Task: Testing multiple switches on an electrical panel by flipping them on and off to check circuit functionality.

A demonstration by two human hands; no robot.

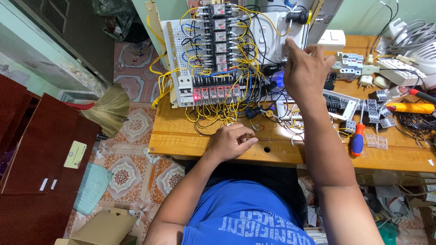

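Right hand raised, fingertips together against white panel of wired board. Left hand loosely curled, resting on wooden table, fingers touching yellow wires.

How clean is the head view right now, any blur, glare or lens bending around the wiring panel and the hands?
Head view: even daylight, soft shadows, no strong glare; the wiring panel is sharp, its red indicator lights slightly bloomed; right hand and left hand show no obvious motion blur; wide-angle bending curves the table edge.
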